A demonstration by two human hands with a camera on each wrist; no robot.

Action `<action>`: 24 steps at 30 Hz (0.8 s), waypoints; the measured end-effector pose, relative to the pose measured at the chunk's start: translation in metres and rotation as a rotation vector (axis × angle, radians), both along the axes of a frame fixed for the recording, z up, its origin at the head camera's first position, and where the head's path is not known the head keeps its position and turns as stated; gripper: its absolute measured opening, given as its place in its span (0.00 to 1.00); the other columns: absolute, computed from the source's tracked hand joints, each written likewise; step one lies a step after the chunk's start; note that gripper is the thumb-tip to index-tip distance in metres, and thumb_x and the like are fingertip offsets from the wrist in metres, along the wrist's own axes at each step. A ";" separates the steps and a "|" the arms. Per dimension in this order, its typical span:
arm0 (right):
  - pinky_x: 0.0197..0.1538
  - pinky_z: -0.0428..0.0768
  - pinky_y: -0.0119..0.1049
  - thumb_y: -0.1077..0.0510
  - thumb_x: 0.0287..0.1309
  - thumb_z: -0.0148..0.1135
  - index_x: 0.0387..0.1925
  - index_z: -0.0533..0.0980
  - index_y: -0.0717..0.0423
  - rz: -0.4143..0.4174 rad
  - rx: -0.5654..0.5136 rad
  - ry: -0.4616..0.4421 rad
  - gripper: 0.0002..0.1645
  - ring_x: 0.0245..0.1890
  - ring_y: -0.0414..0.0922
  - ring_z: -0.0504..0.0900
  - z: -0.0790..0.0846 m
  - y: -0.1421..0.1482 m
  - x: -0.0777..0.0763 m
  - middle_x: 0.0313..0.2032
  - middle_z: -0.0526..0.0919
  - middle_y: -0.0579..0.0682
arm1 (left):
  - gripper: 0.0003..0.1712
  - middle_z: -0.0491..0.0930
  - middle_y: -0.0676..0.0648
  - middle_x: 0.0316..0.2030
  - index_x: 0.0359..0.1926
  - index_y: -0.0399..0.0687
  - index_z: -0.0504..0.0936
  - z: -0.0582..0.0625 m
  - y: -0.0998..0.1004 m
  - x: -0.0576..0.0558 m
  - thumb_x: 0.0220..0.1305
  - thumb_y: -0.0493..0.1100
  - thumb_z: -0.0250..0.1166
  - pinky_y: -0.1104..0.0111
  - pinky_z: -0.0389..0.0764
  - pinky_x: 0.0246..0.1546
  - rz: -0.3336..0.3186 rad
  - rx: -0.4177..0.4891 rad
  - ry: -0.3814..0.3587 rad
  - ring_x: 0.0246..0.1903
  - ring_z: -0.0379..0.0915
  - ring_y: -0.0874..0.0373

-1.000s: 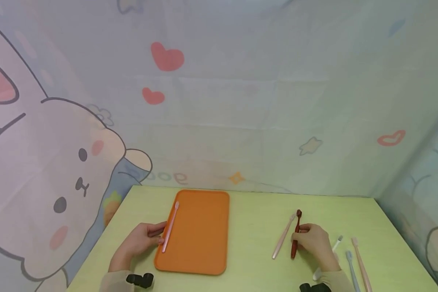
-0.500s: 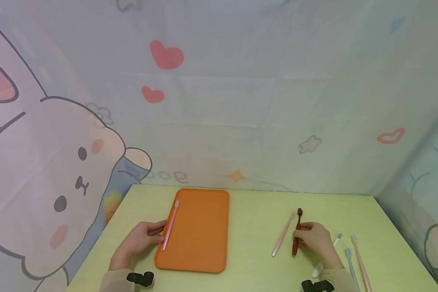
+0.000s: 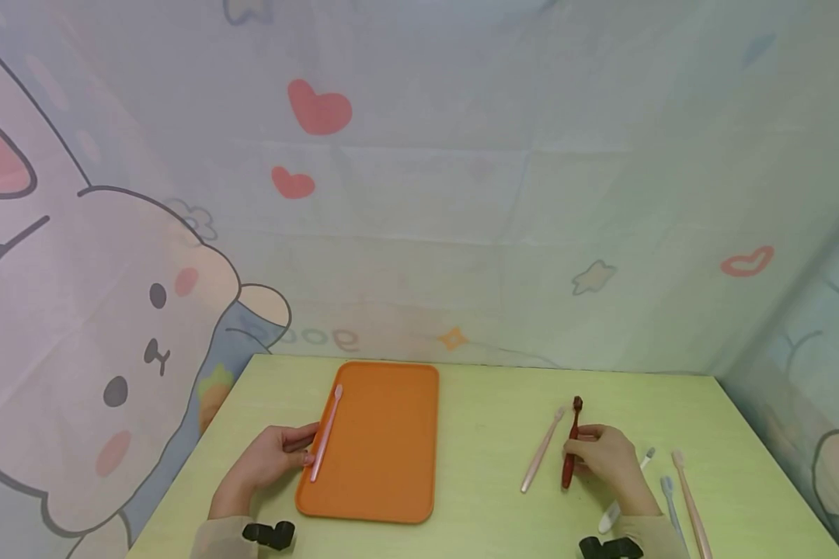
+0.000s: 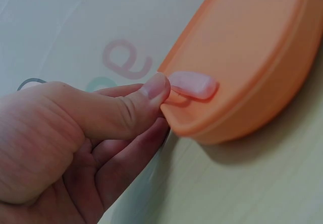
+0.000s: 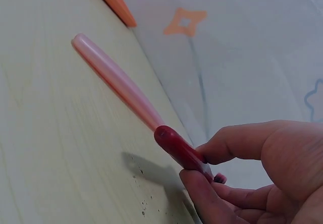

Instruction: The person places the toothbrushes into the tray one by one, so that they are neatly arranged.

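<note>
Red brush [image 3: 568, 470] in right hand [image 3: 607, 456], tray [image 3: 384, 450] in left hand [image 3: 262, 463].
Right thumb and fingers pinch the brush's handle, bristle end far, right side of table [image 3: 485, 473]; left thumb and fingers pinch the tray's left rim. A pink brush [image 3: 325, 435] lies inside along that rim. Second pink brush [image 3: 540, 457] lies between red brush and tray, close to red. Near right: white brush [image 3: 609, 518], partly hidden by right wrist [image 3: 635, 495]; then blue brush [image 3: 673, 506], third pink brush [image 3: 691, 499].
</note>
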State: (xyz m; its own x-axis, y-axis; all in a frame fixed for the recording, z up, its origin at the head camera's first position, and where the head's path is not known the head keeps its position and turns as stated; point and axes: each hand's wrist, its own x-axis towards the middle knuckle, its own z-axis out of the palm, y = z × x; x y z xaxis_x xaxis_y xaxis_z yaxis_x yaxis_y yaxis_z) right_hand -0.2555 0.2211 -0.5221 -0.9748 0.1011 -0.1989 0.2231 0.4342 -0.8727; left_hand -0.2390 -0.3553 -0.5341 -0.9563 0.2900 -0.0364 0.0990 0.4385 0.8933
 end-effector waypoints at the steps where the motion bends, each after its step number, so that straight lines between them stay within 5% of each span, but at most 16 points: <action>1: 0.39 0.90 0.41 0.61 0.61 0.70 0.65 0.72 0.80 -0.003 -0.005 0.000 0.36 0.33 0.48 0.91 -0.001 0.000 0.000 0.48 0.87 0.67 | 0.34 0.76 0.30 0.67 0.71 0.26 0.74 0.000 0.000 0.000 0.69 0.34 0.73 0.76 0.81 0.57 0.000 -0.003 0.002 0.67 0.74 0.36; 12: 0.40 0.91 0.40 0.62 0.63 0.69 0.69 0.69 0.80 -0.006 -0.046 0.029 0.38 0.38 0.48 0.91 0.000 -0.001 -0.002 0.59 0.80 0.76 | 0.34 0.77 0.29 0.66 0.71 0.26 0.74 0.003 0.002 0.001 0.69 0.34 0.73 0.66 0.81 0.62 -0.012 -0.034 0.023 0.67 0.75 0.36; 24: 0.40 0.91 0.43 0.65 0.63 0.68 0.69 0.70 0.77 -0.014 -0.127 0.068 0.36 0.37 0.48 0.91 0.009 -0.013 0.003 0.55 0.83 0.73 | 0.34 0.76 0.29 0.66 0.71 0.26 0.74 0.000 0.000 0.000 0.68 0.35 0.74 0.73 0.82 0.58 -0.010 -0.015 0.017 0.67 0.75 0.36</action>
State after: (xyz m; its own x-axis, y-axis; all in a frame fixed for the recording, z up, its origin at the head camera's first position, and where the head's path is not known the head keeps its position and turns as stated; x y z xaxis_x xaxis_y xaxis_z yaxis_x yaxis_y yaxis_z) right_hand -0.2528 0.2076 -0.5136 -0.9851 0.0934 -0.1443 0.1668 0.3165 -0.9338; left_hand -0.2394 -0.3555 -0.5343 -0.9541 0.2987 -0.0243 0.1185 0.4504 0.8849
